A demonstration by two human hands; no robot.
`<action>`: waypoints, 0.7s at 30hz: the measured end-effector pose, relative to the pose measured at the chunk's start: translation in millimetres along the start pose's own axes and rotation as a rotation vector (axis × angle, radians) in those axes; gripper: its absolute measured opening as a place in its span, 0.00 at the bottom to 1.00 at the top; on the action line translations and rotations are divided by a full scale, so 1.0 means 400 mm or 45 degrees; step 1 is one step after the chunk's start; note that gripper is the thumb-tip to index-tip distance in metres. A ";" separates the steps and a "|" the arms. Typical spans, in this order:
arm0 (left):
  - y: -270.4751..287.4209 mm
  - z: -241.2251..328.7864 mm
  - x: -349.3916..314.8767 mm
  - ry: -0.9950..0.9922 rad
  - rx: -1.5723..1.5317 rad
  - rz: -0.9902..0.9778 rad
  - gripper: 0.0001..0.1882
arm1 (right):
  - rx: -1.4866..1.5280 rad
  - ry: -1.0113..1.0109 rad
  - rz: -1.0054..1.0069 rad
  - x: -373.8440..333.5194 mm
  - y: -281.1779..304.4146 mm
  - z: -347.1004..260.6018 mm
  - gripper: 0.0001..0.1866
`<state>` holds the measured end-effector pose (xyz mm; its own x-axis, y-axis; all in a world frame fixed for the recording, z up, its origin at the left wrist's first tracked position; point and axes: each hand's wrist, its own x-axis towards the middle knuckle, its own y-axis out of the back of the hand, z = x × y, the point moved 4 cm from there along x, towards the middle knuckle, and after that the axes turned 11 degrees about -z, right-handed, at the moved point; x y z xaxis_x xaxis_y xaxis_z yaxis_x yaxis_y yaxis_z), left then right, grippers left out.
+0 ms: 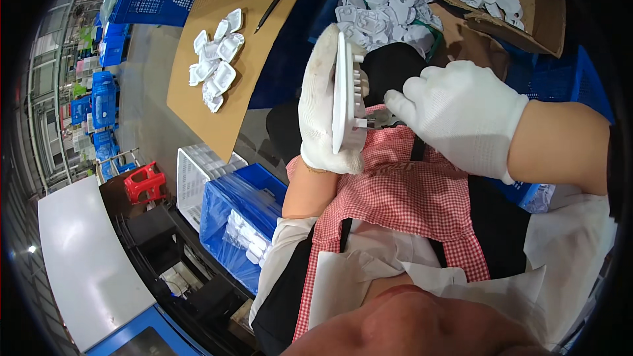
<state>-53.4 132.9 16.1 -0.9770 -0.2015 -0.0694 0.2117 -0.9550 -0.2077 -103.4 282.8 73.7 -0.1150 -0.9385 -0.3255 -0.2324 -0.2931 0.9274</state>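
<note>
My left hand [316,102], in a white knit glove, holds a white plastic part [341,92] on edge, with short pegs along its right face. My right hand [458,115], gloved in white too, is closed to the right of the part, its thumb toward the pegs. A thin grey shiny piece [378,118] lies between the right thumb and the lower pegs; whether that hand holds it I cannot tell, as the curled fingers hide their grip.
White molded parts [216,59] and a black pen-like tool [268,13] lie on a brown board [191,95]. A cardboard box [544,33] and a blue crate [343,16] hold white pieces. Lower left stands a blue bin [221,207] lined with plastic; a red stool [145,183] is beyond.
</note>
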 end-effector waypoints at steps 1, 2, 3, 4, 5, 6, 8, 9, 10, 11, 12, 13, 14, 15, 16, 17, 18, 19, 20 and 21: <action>0.003 -0.004 -0.001 -0.056 0.054 -0.050 0.66 | -0.001 -0.014 -0.003 0.001 0.000 0.002 0.22; 0.009 -0.011 0.000 -0.121 0.104 -0.104 0.65 | -0.023 -0.017 -0.055 0.005 -0.002 0.004 0.21; 0.013 -0.025 0.005 -0.182 0.150 -0.163 0.65 | -0.038 -0.026 -0.112 0.008 -0.010 0.010 0.20; 0.015 -0.037 0.010 -0.245 0.193 -0.222 0.64 | -0.042 -0.054 -0.119 0.013 -0.013 0.019 0.20; 0.007 -0.049 0.015 -0.308 0.229 -0.284 0.64 | -0.009 -0.068 -0.188 0.016 -0.025 0.031 0.19; -0.010 -0.052 0.024 -0.374 0.261 -0.346 0.63 | 0.024 -0.087 -0.258 0.016 -0.037 0.044 0.19; -0.028 -0.087 0.049 -0.176 0.091 -0.349 0.65 | 0.099 -0.168 -0.321 0.011 -0.062 0.075 0.17; -0.020 -0.119 0.065 -0.227 0.168 -0.431 0.65 | 0.135 -0.162 -0.315 0.014 -0.080 0.089 0.16; -0.017 -0.144 0.079 -0.281 0.245 -0.511 0.64 | 0.170 -0.155 -0.308 0.014 -0.097 0.101 0.16; -0.028 -0.163 0.093 -0.231 0.172 -0.514 0.63 | 0.181 -0.181 -0.292 0.009 -0.117 0.116 0.15; -0.023 -0.171 0.123 -0.359 0.249 -0.619 0.59 | 0.173 -0.196 -0.297 0.006 -0.140 0.132 0.15; -0.022 -0.195 0.137 -0.249 -0.039 -0.587 0.55 | 0.275 -0.225 -0.218 0.006 -0.158 0.157 0.14; -0.060 -0.197 0.158 -0.117 -0.341 -0.570 0.52 | 0.392 -0.276 -0.150 -0.004 -0.188 0.192 0.13; -0.065 -0.183 0.199 -0.164 -0.512 -0.608 0.42 | 0.416 -0.388 -0.144 -0.003 -0.207 0.233 0.13; -0.057 -0.175 0.216 -0.125 -0.540 -0.538 0.33 | 0.511 -0.463 0.011 -0.006 -0.216 0.276 0.13; -0.011 -0.195 0.245 -0.091 -0.655 -0.403 0.29 | 0.545 -0.589 -0.035 0.013 -0.201 0.324 0.12; 0.035 -0.246 0.286 -0.050 -0.787 -0.281 0.25 | 0.576 -0.737 -0.090 0.021 -0.188 0.380 0.12; 0.074 -0.300 0.327 0.022 -0.804 -0.139 0.23 | 0.601 -0.832 0.129 0.017 -0.205 0.451 0.12; 0.129 -0.359 0.360 0.092 -0.809 0.008 0.21 | 0.622 -0.913 0.357 0.019 -0.247 0.529 0.12; 0.205 -0.442 0.380 0.254 -0.736 0.143 0.19 | 0.353 -0.890 0.327 0.040 -0.284 0.611 0.14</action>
<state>-180.4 62.5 -184.0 -0.9364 -0.1962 -0.2910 0.3467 -0.6465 -0.6796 -314.9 345.8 -82.0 -0.7558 -0.6118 -0.2334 -0.3381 0.0593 0.9392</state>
